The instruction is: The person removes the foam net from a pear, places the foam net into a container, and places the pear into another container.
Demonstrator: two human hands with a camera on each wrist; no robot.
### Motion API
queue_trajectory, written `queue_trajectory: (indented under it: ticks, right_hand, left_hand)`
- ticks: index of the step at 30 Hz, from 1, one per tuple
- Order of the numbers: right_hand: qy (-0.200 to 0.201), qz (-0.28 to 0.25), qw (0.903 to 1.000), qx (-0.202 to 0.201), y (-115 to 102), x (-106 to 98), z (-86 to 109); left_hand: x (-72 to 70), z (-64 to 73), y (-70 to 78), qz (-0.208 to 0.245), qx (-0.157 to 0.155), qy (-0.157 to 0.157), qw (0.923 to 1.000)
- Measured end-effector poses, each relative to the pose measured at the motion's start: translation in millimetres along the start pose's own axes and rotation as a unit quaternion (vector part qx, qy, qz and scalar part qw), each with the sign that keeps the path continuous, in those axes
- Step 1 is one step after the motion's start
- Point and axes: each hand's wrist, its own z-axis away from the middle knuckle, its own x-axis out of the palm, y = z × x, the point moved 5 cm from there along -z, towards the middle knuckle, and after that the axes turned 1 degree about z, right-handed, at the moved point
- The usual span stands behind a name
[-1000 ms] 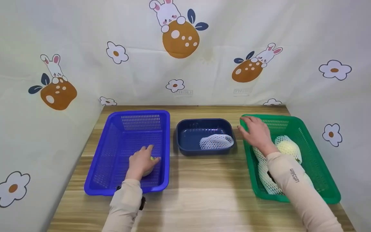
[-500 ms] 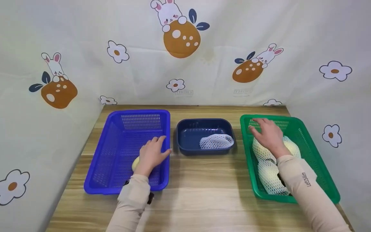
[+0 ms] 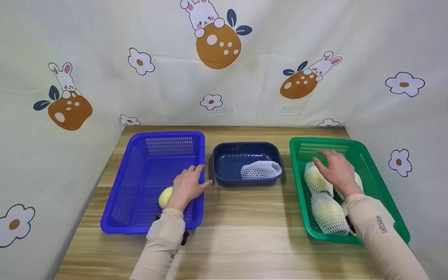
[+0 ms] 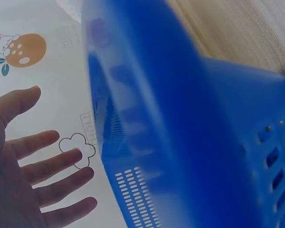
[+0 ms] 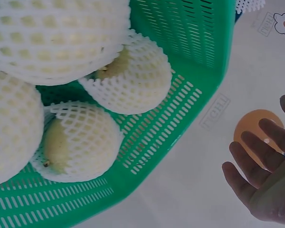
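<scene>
My left hand [image 3: 189, 184] hovers over the right side of a blue basket [image 3: 165, 134]. Partly behind it, a bare pale yellow fruit [image 3: 164, 197] lies on the basket floor. The left wrist view shows that hand's fingers [image 4: 61, 185] spread, holding nothing. Above a green basket [image 3: 297, 175], my right hand [image 3: 338, 171] has relaxed, spread fingers and an unfilled palm. Several pale yellow fruits in white foam nets lie in there, among them a back-left fruit [image 3: 317, 179] and a front-left fruit [image 3: 329, 214]. My right hand and sleeve cover part of the others.
Between the baskets stands a navy box [image 3: 226, 179], with a white foam net [image 3: 261, 170] lying in its right half. Wooden tabletop [image 3: 243, 225] stretches in front of the box. A printed curtain [image 3: 161, 93] encloses the back and both sides.
My left hand has come off the bare fruit and shifted right, leaving it in the blue basket. My right hand has moved from the green basket's far-left rim to over the netted fruits.
</scene>
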Motion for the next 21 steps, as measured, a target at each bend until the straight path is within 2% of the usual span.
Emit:
queue_trajectory:
  ticks: [21]
  right_hand:
    - [-0.041,-0.006,0.9990,0.017,18.2,13.4,23.8]
  left_hand:
    - [10.5,5.1,0.0,0.000,0.008,-0.019,0.9998]
